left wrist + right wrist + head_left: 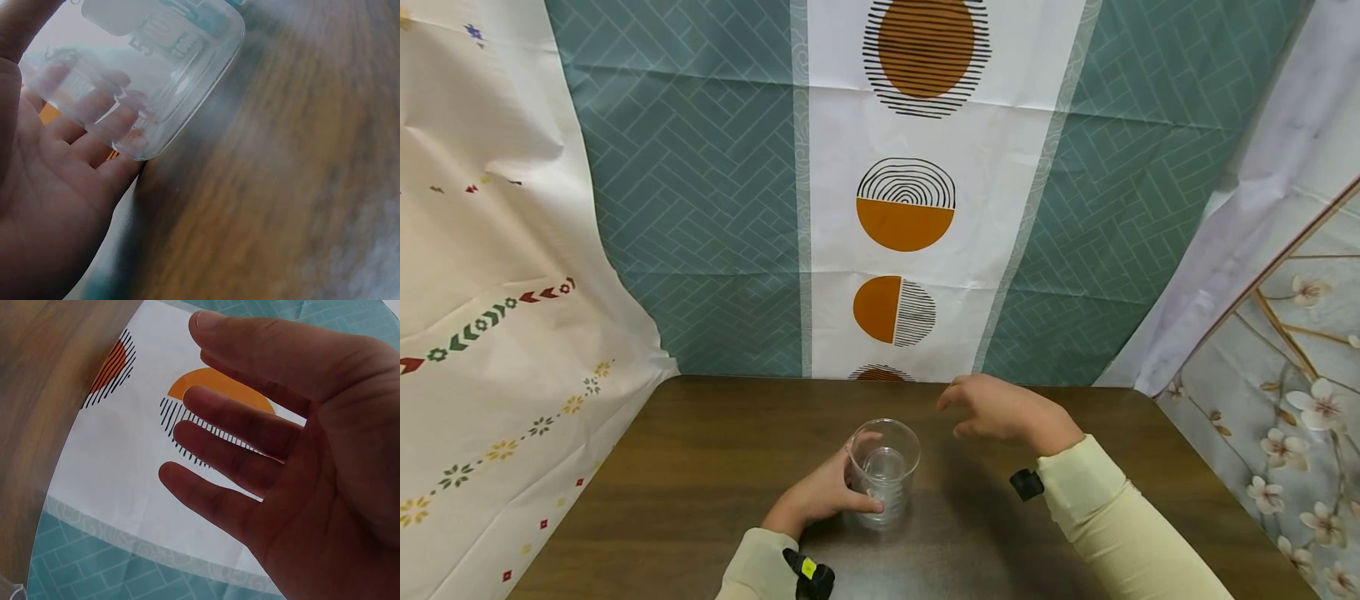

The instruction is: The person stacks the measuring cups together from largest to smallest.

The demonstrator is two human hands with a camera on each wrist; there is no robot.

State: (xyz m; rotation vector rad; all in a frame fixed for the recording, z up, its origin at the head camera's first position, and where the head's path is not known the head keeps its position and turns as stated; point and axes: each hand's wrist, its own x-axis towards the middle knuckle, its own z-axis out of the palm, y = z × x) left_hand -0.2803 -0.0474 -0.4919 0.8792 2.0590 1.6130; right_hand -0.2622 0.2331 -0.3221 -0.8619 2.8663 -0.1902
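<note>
A clear beaker (901, 492) stands upright on the brown wooden table (715, 467). My left hand (823, 492) grips it from the left, thumb across the near side and fingers around the far side. Printed numbers show on the wall of the beaker (169, 50) in the left wrist view, and the fingers (115, 103) appear through it. Inside it, a smaller clear round shape is visible from above. To the right and farther back, my right hand (1007, 410) hovers over the table with nothing in it; its fingers (212, 500) are spread apart in the right wrist view.
Behind the table hangs a teal and white cloth (910, 267) with orange circles. A cream patterned cloth (512, 333) borders the left side, and a floral cloth (1285, 450) the right. Black bands with small devices (812, 575) sit on both wrists.
</note>
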